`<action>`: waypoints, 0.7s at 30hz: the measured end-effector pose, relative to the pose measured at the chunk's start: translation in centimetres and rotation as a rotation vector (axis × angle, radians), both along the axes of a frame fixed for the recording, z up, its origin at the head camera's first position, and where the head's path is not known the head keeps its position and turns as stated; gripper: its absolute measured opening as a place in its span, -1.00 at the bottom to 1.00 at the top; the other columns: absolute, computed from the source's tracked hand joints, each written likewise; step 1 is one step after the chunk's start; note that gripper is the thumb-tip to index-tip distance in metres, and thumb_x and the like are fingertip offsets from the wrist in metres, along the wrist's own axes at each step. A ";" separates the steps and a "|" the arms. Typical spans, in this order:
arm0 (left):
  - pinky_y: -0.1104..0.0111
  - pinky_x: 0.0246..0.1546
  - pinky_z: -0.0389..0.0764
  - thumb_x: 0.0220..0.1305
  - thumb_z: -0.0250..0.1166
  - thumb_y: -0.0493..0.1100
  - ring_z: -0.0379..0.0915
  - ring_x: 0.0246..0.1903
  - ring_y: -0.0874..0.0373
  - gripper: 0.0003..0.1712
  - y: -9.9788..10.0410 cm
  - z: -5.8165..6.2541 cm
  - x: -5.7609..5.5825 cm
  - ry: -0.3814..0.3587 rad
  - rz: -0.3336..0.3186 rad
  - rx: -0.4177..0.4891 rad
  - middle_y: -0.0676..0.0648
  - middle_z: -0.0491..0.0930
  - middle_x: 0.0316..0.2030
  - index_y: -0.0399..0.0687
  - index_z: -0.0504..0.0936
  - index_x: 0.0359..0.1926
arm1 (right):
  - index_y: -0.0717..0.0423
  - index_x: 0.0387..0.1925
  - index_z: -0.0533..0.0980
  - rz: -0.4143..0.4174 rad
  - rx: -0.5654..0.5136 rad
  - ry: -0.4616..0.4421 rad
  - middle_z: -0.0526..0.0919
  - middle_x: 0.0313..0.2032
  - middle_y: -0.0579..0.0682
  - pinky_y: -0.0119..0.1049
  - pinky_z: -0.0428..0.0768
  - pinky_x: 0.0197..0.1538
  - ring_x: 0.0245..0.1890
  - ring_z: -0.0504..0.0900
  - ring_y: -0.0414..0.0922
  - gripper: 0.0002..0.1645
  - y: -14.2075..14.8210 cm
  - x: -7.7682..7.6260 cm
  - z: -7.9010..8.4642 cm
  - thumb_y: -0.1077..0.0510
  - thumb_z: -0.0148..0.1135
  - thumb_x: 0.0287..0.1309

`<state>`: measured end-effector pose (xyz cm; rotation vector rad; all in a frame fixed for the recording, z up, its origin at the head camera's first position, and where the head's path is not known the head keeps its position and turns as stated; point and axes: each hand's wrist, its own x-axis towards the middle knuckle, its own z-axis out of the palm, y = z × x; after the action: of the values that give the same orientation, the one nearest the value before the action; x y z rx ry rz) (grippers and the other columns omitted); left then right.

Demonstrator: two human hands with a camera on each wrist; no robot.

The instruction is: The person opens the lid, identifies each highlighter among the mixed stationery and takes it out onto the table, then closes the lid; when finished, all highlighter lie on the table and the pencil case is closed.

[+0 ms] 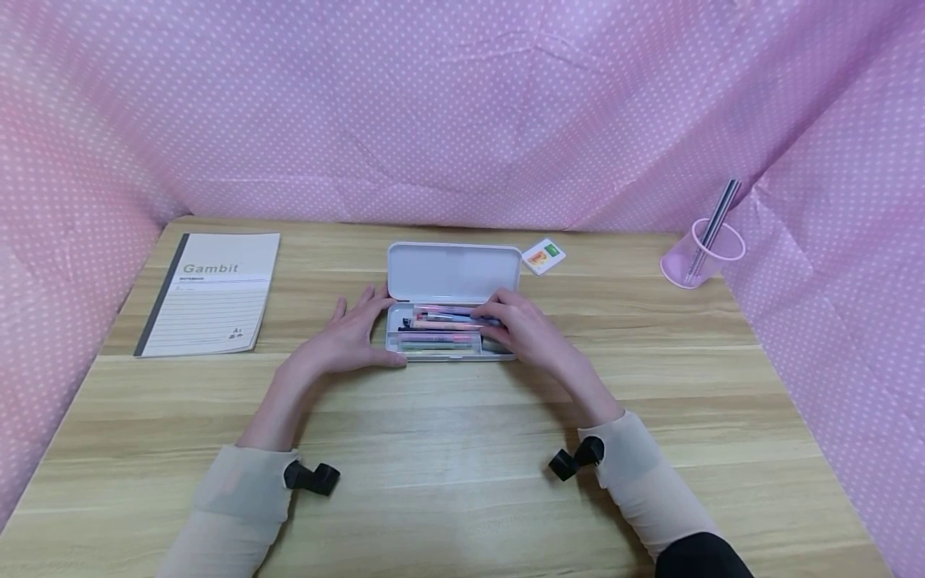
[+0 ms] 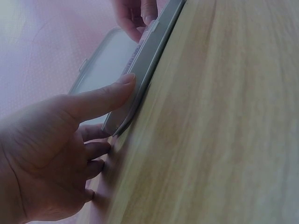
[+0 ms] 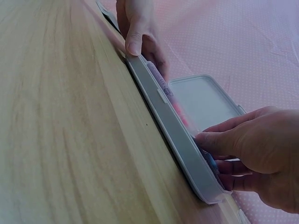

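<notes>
Arranging, it seems, pens in a pencil case, left hand spread, bracing one end, right hand half-curled inside, hold unclear; next move calls for fingertip care

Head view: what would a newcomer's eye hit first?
First the open pale-grey rectangular pencil case, mid-table, holding slim multicoloured pens. Then the pink, white-dotted cloth hanging behind and beside the wood-grained table. After that, the white rectangular "Gambit" paper notebook at the table's left, and the pink round cup of slim dark sticks at its far right.
</notes>
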<state>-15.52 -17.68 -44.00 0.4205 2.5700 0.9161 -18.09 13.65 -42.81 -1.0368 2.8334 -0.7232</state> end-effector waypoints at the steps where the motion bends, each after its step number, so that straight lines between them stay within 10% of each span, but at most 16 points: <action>1: -0.27 0.59 -0.54 0.07 0.54 0.26 -0.49 0.66 -0.22 0.23 0.0 0.0 0.0 0.000 -0.001 0.002 -0.25 -0.22 0.67 -0.08 0.11 0.59 | 0.07 0.05 0.71 0.000 -0.002 0.000 0.67 -0.13 -0.02 -0.26 0.61 -0.14 -0.19 0.59 -0.14 -0.72 0.0 0.0 0.0 0.15 0.33 0.36; 21: -0.28 0.58 -0.54 0.08 0.54 0.24 -0.48 0.66 -0.23 0.21 0.0 0.1 0.1 -0.005 0.001 0.008 -0.25 -0.21 0.67 -0.08 0.13 0.58 | 0.06 0.06 0.70 -0.016 -0.008 -0.025 0.68 -0.11 -0.01 -0.24 0.62 -0.14 -0.18 0.63 -0.10 -0.71 0.0 0.0 0.1 0.15 0.34 0.34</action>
<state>-15.45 -17.73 -43.86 0.4191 2.5631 0.9271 -18.07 13.67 -42.73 -0.9997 2.8237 -0.7445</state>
